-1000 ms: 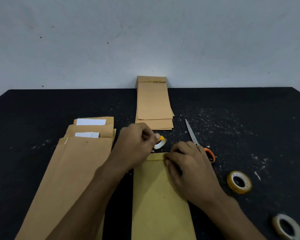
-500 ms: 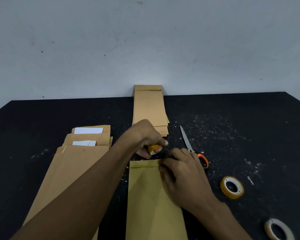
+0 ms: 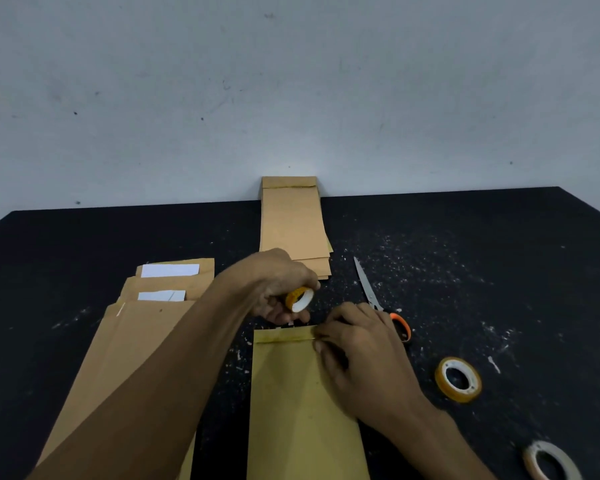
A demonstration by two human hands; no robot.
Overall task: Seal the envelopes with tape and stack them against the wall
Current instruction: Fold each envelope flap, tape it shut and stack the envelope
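Front envelope (image 3: 302,403) cut off by the bottom edge, its right side hidden under the right hand (image 3: 364,355); scissors (image 3: 378,299) handle partly behind those fingers; whitish tape roll (image 3: 551,462) clipped at the bottom edge; left envelope pile (image 3: 132,341) partly covered by the forearm

One head-worn view only, looking forward and down from above the near edge of a black table (image 3: 84,244). It faces the pale wall (image 3: 291,81) at the table's far edge. Both forearms reach in from the bottom, close under the lens. The wide angle bends the table's edges; no second view shares the scene.
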